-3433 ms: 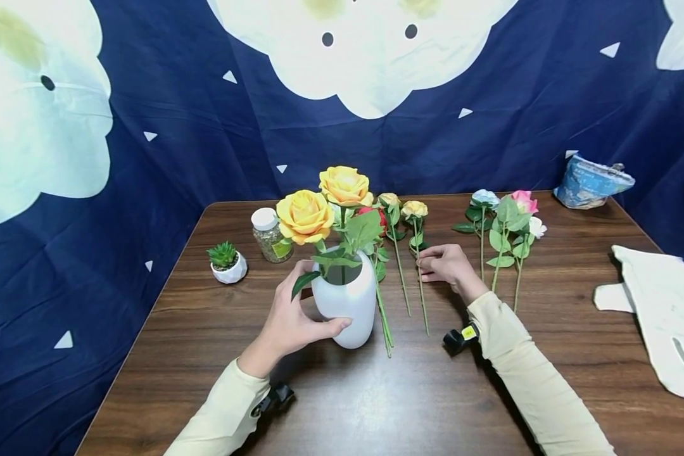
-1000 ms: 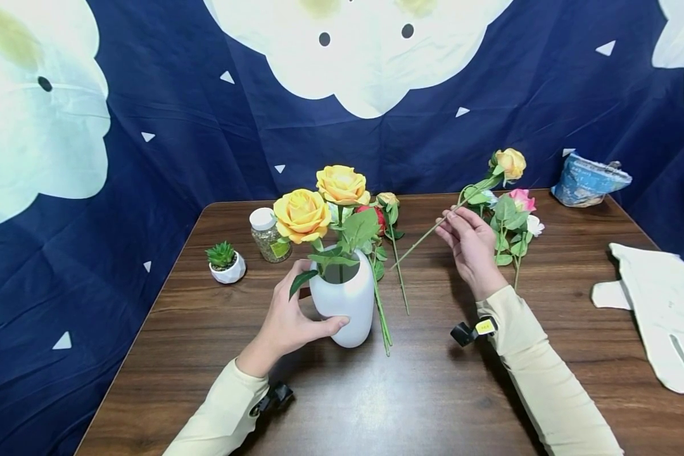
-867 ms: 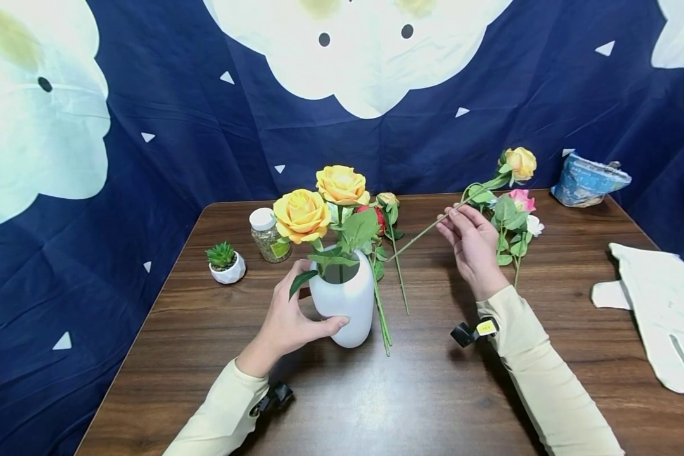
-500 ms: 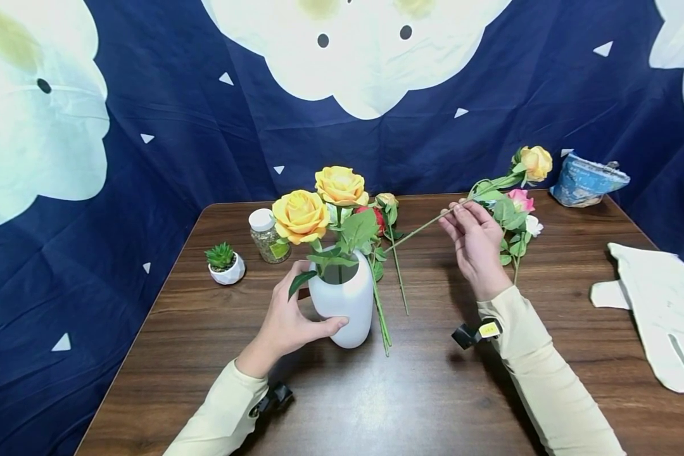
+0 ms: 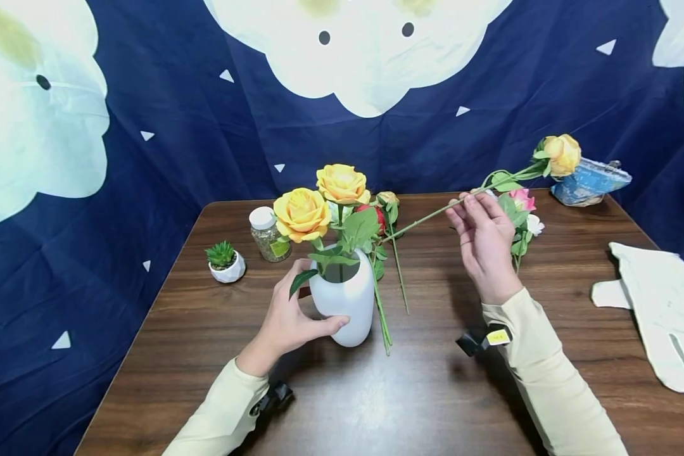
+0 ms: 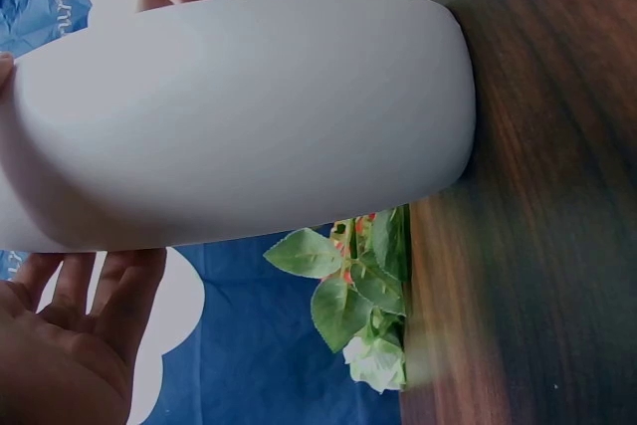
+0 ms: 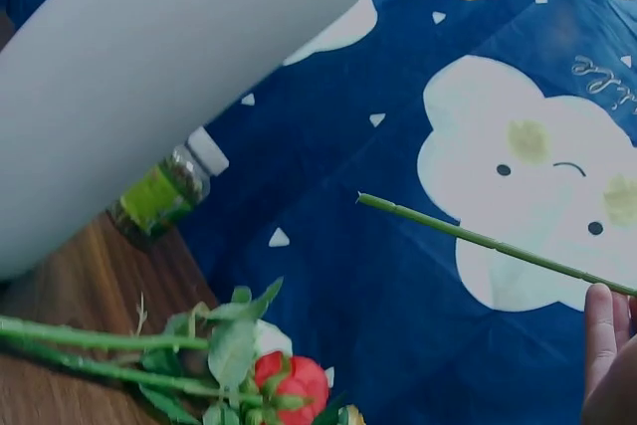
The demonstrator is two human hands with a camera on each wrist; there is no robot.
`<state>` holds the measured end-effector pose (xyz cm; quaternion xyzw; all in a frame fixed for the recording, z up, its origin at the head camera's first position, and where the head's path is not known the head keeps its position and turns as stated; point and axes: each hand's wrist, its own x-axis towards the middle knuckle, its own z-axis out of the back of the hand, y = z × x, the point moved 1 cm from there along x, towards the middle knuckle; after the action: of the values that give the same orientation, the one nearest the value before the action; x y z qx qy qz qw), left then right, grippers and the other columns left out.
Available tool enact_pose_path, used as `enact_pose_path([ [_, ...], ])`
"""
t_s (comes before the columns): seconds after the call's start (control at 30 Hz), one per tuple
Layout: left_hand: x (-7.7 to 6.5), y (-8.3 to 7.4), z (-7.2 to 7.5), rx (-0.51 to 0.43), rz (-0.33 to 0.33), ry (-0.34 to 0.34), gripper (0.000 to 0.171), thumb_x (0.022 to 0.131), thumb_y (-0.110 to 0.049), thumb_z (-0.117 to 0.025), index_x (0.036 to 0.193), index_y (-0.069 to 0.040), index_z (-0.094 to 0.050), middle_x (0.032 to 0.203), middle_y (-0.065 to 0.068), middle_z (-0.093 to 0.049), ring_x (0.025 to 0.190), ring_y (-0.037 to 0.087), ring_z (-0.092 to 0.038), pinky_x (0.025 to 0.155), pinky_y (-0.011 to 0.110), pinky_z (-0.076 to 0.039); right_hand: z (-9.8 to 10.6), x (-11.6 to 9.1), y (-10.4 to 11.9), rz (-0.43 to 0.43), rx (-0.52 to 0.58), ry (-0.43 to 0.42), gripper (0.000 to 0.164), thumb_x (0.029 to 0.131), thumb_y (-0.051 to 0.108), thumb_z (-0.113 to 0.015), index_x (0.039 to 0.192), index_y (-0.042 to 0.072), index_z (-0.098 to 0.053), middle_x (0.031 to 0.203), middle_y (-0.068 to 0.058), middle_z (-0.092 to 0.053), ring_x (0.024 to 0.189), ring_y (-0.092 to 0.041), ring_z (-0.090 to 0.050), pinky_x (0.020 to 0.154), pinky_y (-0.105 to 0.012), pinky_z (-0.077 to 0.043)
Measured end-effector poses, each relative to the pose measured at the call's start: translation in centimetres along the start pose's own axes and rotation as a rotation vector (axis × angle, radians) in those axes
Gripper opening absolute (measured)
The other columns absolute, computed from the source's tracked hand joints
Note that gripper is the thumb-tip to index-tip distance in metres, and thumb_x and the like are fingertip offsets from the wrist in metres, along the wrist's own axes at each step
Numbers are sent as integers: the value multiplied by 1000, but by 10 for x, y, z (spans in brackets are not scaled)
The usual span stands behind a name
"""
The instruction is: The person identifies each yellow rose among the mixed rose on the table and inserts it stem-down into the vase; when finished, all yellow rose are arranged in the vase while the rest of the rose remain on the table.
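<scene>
My left hand point(image 5: 287, 320) grips the white vase point(image 5: 350, 304) from its left side, the thumb across its front. The vase stands upright on the table with two large yellow roses point(image 5: 302, 215) in it. With thumb and fingertips my right hand point(image 5: 487, 244) pinches the stem of a smaller yellow rose point(image 5: 561, 155). That rose is in the air, its bloom up at the right and its bare stem end pointing left toward the vase. The right wrist view shows the stem point(image 7: 478, 239) apart from the vase.
Beside the vase lie a red rose point(image 5: 376, 218) and another small yellow rose point(image 5: 387, 198). Pink point(image 5: 522, 200) and white point(image 5: 534, 225) flowers lie behind my right hand. A jar point(image 5: 270, 237), potted succulent point(image 5: 226, 263), blue pouch point(image 5: 593, 182) and white glove point(image 5: 661, 310) are on the table.
My right hand picked the small yellow rose up off the table, then carried it rightward and tilted it, its stem end swinging up toward the vase. The left hand stays on the vase.
</scene>
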<state>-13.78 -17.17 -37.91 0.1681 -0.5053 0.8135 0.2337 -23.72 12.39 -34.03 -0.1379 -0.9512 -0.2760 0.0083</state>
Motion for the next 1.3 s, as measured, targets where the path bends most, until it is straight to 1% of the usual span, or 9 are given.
enact_pose_path([
  [0.3,1,-1,0,6,-2,2,70,64,-20,-92,121,-2,-58,115,8,-67,107,15,-65,84,35,-61,-16,-11,14,-13,21,-14,19,101,-8,-55,86,-2,-65,82,-12,-72,67,-19,-71,67,-27,-62],
  [0.63,0,0,0,16,-8,-3,71,64,-22,-92,124,-2,-59,116,8,-67,109,16,-65,84,34,-60,-32,-30,24,2,87,6,18,101,-10,-53,88,-4,-64,82,-14,-71,68,-22,-72,64,-28,-61],
  [0.93,0,0,0,6,-5,0,71,64,-22,-92,124,-2,-59,116,8,-67,109,16,-64,85,36,-60,-41,-42,28,25,99,62,15,101,-10,-54,92,-5,-66,85,-15,-71,72,-23,-72,67,-27,-61],
  [1.1,0,1,0,17,-13,-3,71,64,-23,-91,124,-2,-59,116,8,-67,109,17,-64,85,34,-59,-45,-51,28,51,99,69,15,100,-11,-54,94,-5,-66,85,-15,-71,73,-23,-72,67,-27,-61],
  [1.17,0,1,0,21,-12,-4,71,64,-23,-92,124,-3,-59,116,8,-67,109,16,-64,85,33,-59,-46,-54,27,70,97,73,14,100,-11,-54,94,-6,-66,85,-15,-71,73,-22,-72,66,-27,-61],
  [1.3,0,2,0,20,-3,-3,71,63,-22,-92,124,-3,-59,116,7,-67,109,16,-64,86,33,-59,-48,-58,27,144,-5,86,20,102,-9,-51,95,-1,-69,85,-10,-72,74,-19,-72,67,-24,-60],
])
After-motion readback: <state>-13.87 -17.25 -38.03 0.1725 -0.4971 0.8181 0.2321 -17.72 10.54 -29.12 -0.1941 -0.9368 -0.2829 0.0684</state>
